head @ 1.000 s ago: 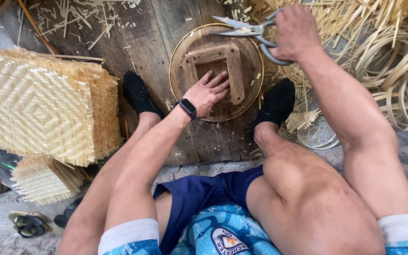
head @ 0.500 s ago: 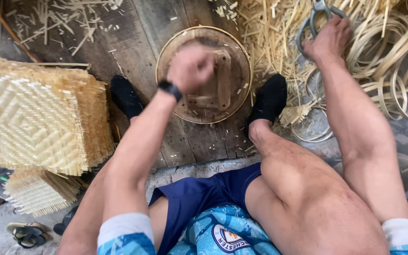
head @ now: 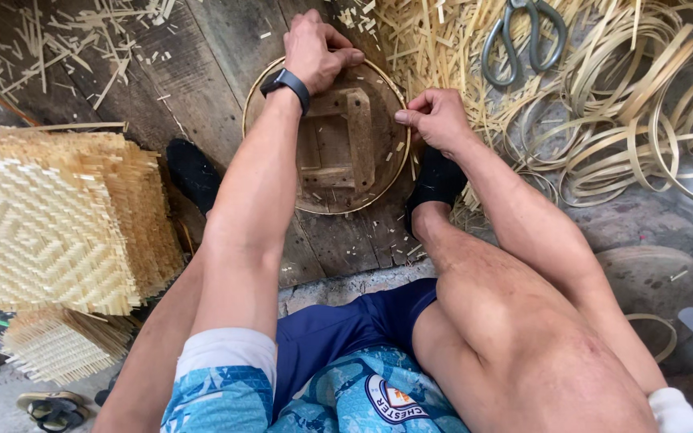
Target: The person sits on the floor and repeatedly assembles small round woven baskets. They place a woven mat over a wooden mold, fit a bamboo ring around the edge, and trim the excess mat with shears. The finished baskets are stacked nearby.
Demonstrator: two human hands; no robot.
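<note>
Bamboo hoop (head: pixel 260 87): your left hand (head: pixel 314 48) is gripping its far rim, your right hand (head: pixel 435 116) fingers (head: pixel 407 117) pinching its right edge.

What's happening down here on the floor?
A person sits on a plank floor with a round wooden form between their feet. A thin bamboo hoop rings the form. The left hand grips its far edge, and the right hand pinches the hoop at the right side. Scissors lie on loose bamboo strips beyond. A stack of woven mats sits to the left.
</note>
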